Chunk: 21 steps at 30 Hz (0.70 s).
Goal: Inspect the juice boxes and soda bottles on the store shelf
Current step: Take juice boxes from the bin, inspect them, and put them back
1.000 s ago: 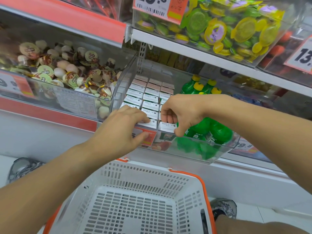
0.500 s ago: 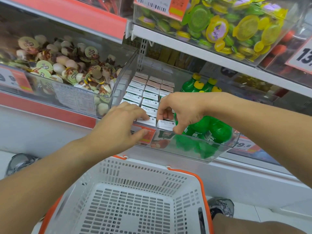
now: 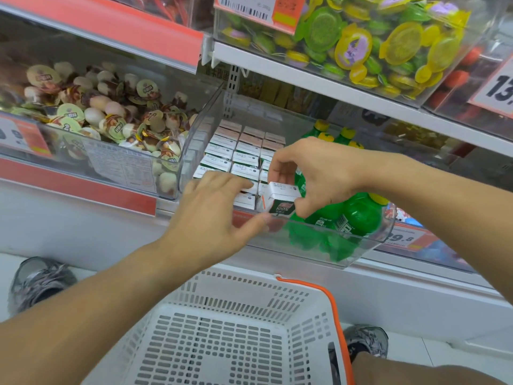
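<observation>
The right hand (image 3: 313,173) pinches one juice box (image 3: 281,197) between the thumb below and the curled fingers above, at the front right corner of the pack. The box sits higher than its neighbours and is tilted, so its dark printed face with "100%" turns toward the camera; I think it is held this way so the label can be read. The left hand (image 3: 213,215) lies with nearly straight fingers on the front row of juice boxes (image 3: 236,159), and its thumb rests against the front wall of the clear bin (image 3: 369,240). It grips nothing; probably it presses the other boxes down so that only one comes up.

The boxes stand in tight rows in the left part of the bin, which explains why a pinch from above is needed. The green soda bottles (image 3: 347,218) with yellow caps lie just beside them in the right part, partly under the right wrist. They seem not yet inspected.

Below the shelf (image 3: 347,87) stands a white basket (image 3: 236,343) with an orange rim. The neighbouring bin (image 3: 116,173) on the left holds small sealed cups.
</observation>
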Motion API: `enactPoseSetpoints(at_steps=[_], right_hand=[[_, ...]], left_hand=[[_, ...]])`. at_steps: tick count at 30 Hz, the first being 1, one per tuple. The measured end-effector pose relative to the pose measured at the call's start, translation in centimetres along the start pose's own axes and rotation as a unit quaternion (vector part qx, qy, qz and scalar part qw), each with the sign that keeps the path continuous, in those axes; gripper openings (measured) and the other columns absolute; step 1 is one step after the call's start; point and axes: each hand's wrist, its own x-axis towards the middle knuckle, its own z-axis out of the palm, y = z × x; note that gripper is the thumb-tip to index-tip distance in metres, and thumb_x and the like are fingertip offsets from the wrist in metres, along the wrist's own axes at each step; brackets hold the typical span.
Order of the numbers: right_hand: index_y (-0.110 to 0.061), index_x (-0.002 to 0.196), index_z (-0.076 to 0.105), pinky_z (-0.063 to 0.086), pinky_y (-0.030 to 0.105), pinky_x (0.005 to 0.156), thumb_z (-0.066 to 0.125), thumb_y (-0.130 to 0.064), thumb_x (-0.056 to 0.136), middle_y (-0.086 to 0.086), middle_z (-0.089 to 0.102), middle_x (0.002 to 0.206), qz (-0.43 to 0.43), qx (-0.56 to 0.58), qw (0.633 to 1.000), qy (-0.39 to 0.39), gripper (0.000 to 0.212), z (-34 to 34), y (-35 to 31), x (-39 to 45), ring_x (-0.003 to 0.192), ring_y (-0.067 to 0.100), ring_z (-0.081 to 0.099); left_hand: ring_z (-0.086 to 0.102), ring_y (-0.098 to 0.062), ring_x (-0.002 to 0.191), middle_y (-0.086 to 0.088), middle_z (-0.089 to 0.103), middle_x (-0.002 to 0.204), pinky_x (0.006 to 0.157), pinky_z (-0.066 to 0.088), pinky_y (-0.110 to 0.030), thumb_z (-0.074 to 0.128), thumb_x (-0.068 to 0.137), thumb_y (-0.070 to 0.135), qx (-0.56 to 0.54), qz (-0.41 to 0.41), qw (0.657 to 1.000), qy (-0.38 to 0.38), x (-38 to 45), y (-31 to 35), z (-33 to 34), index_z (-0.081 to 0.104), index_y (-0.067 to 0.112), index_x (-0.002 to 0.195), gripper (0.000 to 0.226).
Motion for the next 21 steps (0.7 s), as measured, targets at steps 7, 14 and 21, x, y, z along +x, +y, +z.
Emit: enactPoseSetpoints(at_steps=[7,14,21], right_hand=[[-0.021,0.105,0.069,0.059,0.033,0.072,0.078,-0.013,0.064,-0.008,0.069,0.094,-0.043,0.143,0.981,0.128,0.042,0.0,0.4,-3.2,0.087,0.011,0.067],[-0.019,0.119,0.065,0.061,0.047,0.084,0.072,-0.028,0.088,0.005,0.07,0.11,0.024,0.469,0.813,0.345,0.032,6.7,-1.4,-6.8,0.099,0.026,0.071],[0.001,0.11,0.067,0.055,0.037,0.063,0.057,-0.03,0.092,0.046,0.056,0.098,0.108,0.704,0.67,0.211,0.037,10.5,-4.2,-8.5,0.074,0.039,0.058]], left_hand=[[0.062,-0.01,0.1,0.01,0.071,0.106,0.089,0.048,-0.033,0.073,0.085,0.039,-0.181,0.015,0.98,0.08,1.4,2.2,0.7,0.067,0.022,0.116,0.036],[0.066,-0.01,0.078,0.004,0.071,0.085,0.068,0.056,-0.027,0.083,0.072,0.033,-0.39,-0.032,0.909,0.142,0.1,4.3,-0.9,0.067,0.027,0.092,0.026],[0.057,-0.013,0.049,0.002,0.059,0.068,0.047,0.047,-0.023,0.079,0.067,0.051,-0.465,-0.134,0.875,-0.002,-1.3,4.9,-0.1,0.057,0.02,0.087,0.043]])
